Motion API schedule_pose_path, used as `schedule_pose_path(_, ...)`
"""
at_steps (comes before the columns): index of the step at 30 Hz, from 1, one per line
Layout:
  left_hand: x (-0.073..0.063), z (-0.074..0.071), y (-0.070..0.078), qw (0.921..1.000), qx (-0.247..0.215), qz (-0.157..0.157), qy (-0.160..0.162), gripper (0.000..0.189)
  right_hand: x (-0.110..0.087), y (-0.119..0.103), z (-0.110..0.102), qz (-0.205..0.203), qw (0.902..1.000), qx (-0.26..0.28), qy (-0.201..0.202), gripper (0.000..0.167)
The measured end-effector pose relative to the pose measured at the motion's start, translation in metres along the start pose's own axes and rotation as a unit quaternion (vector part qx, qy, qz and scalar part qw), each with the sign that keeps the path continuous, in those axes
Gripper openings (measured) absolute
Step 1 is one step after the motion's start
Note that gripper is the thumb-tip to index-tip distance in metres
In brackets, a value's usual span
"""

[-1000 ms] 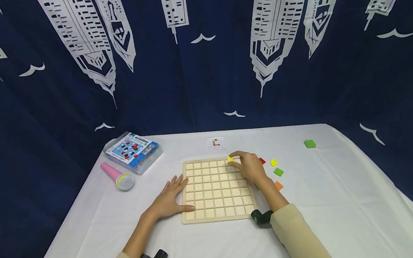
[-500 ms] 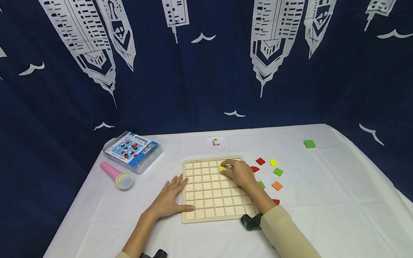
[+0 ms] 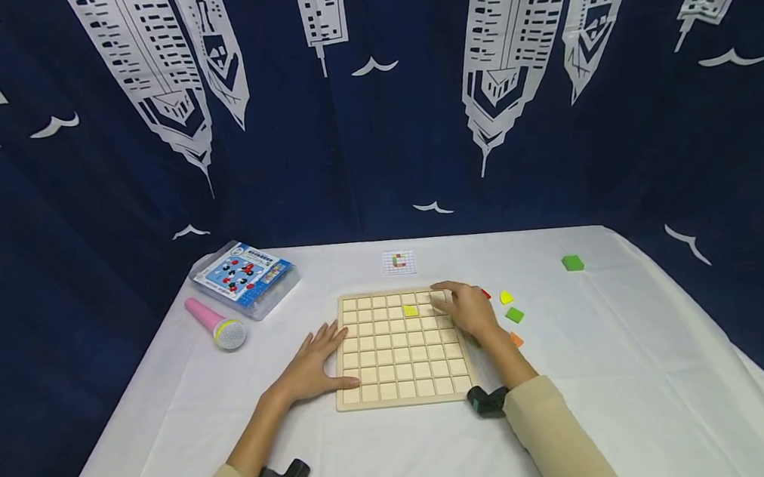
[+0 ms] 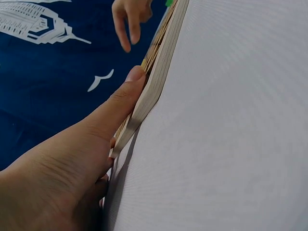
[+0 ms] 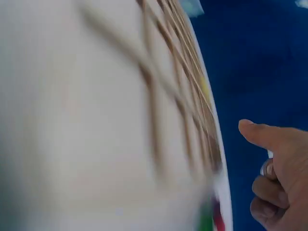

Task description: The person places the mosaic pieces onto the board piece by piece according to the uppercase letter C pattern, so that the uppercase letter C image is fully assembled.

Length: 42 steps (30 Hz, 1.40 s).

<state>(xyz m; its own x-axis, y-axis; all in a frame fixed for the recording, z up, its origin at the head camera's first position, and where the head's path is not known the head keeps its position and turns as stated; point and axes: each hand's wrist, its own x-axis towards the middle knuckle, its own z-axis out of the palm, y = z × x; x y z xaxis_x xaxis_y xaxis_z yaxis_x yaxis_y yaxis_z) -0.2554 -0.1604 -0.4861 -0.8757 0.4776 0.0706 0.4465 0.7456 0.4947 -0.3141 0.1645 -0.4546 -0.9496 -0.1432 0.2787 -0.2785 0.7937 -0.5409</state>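
Observation:
A pale wooden grid board (image 3: 392, 355) lies on the white table. One yellow piece (image 3: 411, 311), with a rounded side, sits in a cell near its top. My left hand (image 3: 314, 367) rests along the board's left edge with fingers spread; in the left wrist view its thumb (image 4: 118, 103) lies on the rim. Over the board's upper right corner hovers my right hand (image 3: 468, 310), nothing between its thumb and fingers. Beside it lie loose flat pieces: yellow (image 3: 506, 297), green (image 3: 514, 315), orange (image 3: 516, 339) and red (image 3: 485, 294), the last two partly hidden by the hand and arm.
A small printed grid card (image 3: 399, 262) lies beyond the board. At the back left are a clear plastic case with a blue label (image 3: 245, 277) and a pink toy microphone (image 3: 215, 323). A green piece (image 3: 572, 263) lies far right. A dark blue patterned curtain (image 3: 360, 149) hangs behind.
My right hand carried the yellow piece down onto the board, let it go in a cell, and moved back right. The left hand stayed put.

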Motion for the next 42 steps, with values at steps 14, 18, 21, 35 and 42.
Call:
schedule_pose_path(14, -0.001, 0.003, 0.000, 1.0000, 0.003, -0.007, 0.005, 0.104, -0.001, 0.079, -0.049, 0.046, 0.9935, -0.047, -0.093, 0.031)
schedule_pose_path(18, -0.002, 0.003, -0.001, 1.0000, 0.002, -0.005, 0.007, 0.104, -0.001, 0.073, -0.045, 0.038, 0.9959, -0.051, -0.065, 0.027)
schedule_pose_path(21, -0.002, 0.003, -0.001, 1.0000, -0.002, -0.002, 0.008, 0.104, -0.001, 0.055, -0.042, 0.031, 0.9975, -0.034, -0.054, 0.028)
schedule_pose_path(35, -0.002, 0.000, 0.001, 1.0000, 0.004, -0.003, 0.006, 0.102, 0.009, -0.044, 0.022, -0.058, 0.9946, 0.013, -0.084, 0.026)
schedule_pose_path(42, -0.002, 0.000, 0.002, 0.9999, 0.009, 0.000, 0.008, 0.101, 0.012, -0.049, 0.036, -0.037, 0.9954, -0.039, -0.080, 0.024)
